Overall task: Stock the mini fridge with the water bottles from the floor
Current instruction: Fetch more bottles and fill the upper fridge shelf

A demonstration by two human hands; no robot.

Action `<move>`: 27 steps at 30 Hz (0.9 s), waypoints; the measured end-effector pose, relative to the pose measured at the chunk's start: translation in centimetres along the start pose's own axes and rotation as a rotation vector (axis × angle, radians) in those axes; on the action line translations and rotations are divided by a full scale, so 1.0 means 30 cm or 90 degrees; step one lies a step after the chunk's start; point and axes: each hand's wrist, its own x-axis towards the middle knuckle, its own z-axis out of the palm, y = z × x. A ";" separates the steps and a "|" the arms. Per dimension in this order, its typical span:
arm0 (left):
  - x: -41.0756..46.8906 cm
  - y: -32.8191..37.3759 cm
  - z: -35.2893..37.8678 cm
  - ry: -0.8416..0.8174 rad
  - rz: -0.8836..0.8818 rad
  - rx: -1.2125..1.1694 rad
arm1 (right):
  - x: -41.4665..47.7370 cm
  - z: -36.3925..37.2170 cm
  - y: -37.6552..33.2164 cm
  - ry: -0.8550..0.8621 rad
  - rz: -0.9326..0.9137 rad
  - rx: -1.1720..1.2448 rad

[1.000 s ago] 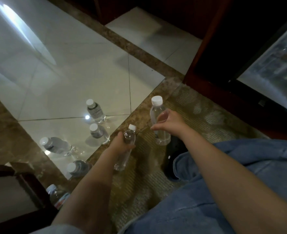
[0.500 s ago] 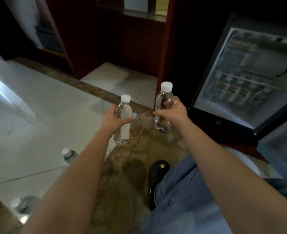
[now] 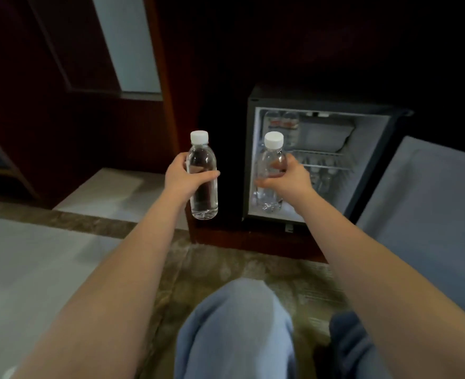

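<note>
My right hand (image 3: 288, 178) is curled round one water bottle (image 3: 267, 199), upright, cap on top, directly before the left side of the open mini fridge (image 3: 250, 132); this hand is nearer, and the bottle need only travel straight forward. My left hand (image 3: 182, 178) grips the second bottle (image 3: 202, 160), also upright, left of the fridge frame against dark cabinet wood; it would have to swing right. The wire shelf (image 3: 325, 160) and the stored bottles (image 3: 280, 123) above it narrow the room; the door (image 3: 431, 214) stands open to the right, out of the way.
</note>
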 end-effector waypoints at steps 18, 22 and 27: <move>0.479 -0.031 0.658 -0.067 0.045 -0.047 | 0.563 -0.225 0.305 0.216 -0.027 0.015; 0.554 -0.052 0.736 -0.062 0.059 -0.043 | 0.696 -0.217 0.358 0.215 0.005 0.033; 0.604 -0.077 0.776 -0.074 0.064 -0.031 | 0.796 -0.207 0.404 0.214 0.001 0.000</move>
